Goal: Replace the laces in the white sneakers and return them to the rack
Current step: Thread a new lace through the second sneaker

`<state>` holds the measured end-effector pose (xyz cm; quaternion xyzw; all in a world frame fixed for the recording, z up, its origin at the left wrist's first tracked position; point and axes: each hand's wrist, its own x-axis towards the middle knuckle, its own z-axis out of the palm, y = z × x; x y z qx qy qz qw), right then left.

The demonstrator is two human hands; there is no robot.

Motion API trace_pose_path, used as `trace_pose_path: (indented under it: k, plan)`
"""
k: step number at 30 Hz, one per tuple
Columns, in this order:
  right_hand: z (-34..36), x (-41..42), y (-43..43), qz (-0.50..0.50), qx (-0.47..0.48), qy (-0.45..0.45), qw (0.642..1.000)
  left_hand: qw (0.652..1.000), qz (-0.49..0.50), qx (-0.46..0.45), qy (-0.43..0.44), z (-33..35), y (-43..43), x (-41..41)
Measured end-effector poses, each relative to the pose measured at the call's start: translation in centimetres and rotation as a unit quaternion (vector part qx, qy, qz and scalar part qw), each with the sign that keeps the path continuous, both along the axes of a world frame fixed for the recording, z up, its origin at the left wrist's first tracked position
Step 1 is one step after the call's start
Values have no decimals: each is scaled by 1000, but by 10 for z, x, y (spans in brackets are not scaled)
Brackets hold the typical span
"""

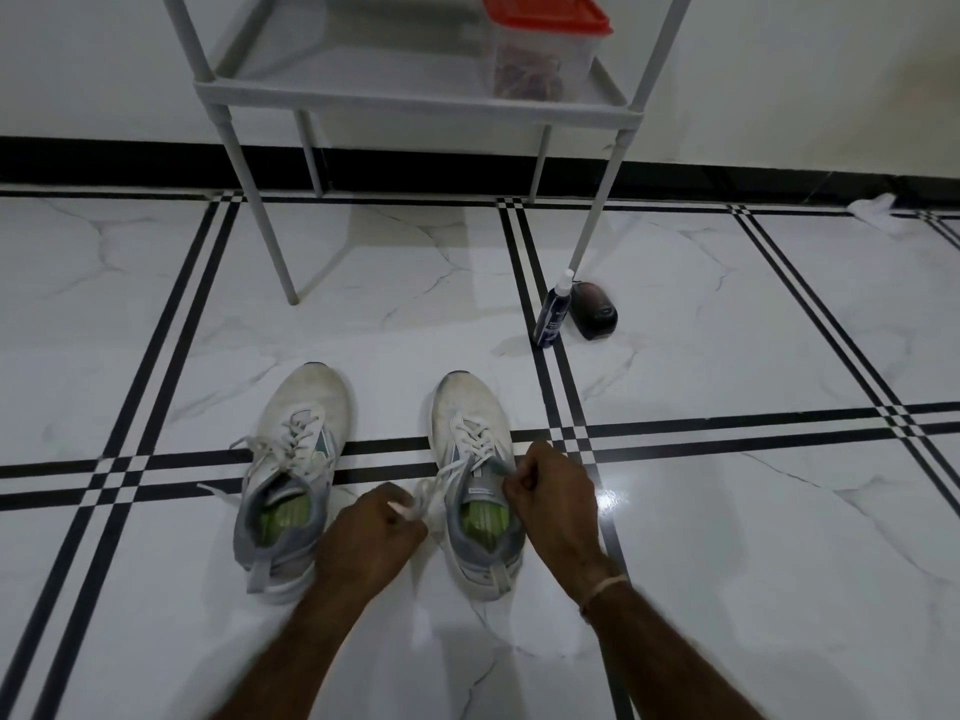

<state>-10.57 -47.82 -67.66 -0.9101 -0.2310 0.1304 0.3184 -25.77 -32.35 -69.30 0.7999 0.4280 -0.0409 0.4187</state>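
Head view looked down on a white marble-patterned floor (727,511) crossed by black stripes. A grey rack (415,93) stood by the far wall, its shelf holding a clear container (543,49) with a red lid. Near the rack's front leg, a dark spray bottle (553,314) stood just beside a smaller dark object (595,306). A crumpled white cloth (878,210) lay far right. Two white shoes with grey heels and green insoles sat on the floor, toes toward the rack: the left sneaker (298,459) loosely laced, the right sneaker (470,439) between both hands. The left hand (363,543) pinched a white lace (431,491) end; the right hand (556,506) had its fingers curled on the lace by the tongue.
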Motion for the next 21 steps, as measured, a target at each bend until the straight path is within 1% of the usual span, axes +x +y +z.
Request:
trace_pose_path:
  k: [1, 3, 4, 6, 7, 10, 12, 13, 15, 17, 21]
  plan:
    - [0, 1, -1, 2, -1, 3, 1000, 999, 13, 37, -24, -2, -2, 5]
    - [2, 1, -1, 13, -9, 8, 1000, 986, 33, 114, -117, -9, -4, 16]
    - [3, 1, -1, 21, -15, 8, 1000, 980, 22, 125, -156, -11, -5, 22]
    - [3, 3, 0, 34, -20, 13, 999, 980, -5, 81, -183, -12, -5, 30]
    - [3, 3, 0, 35, -10, 19, 999, 981, -17, 59, -182, -13, -3, 34]
    - [2, 7, 2, 40, 63, 12, 997, 980, -41, 36, -189, -9, 7, 40]
    - [5, 8, 11, 75, 115, -20, 990, 981, -42, -12, -191, -6, 14, 42]
    - [5, 9, 18, 104, 125, -28, 986, 981, -38, -35, -187, -4, 16, 42]
    - [6, 10, 35, 162, 100, -27, 981, 981, -33, -66, -181, -1, 20, 43]
    - [2, 13, 49, 201, 51, -21, 978, 979, -19, -85, -185, 1, 20, 45]
    - [13, 20, 62, 256, -48, 14, 965, 967, 8, -99, -234, 6, 24, 48]
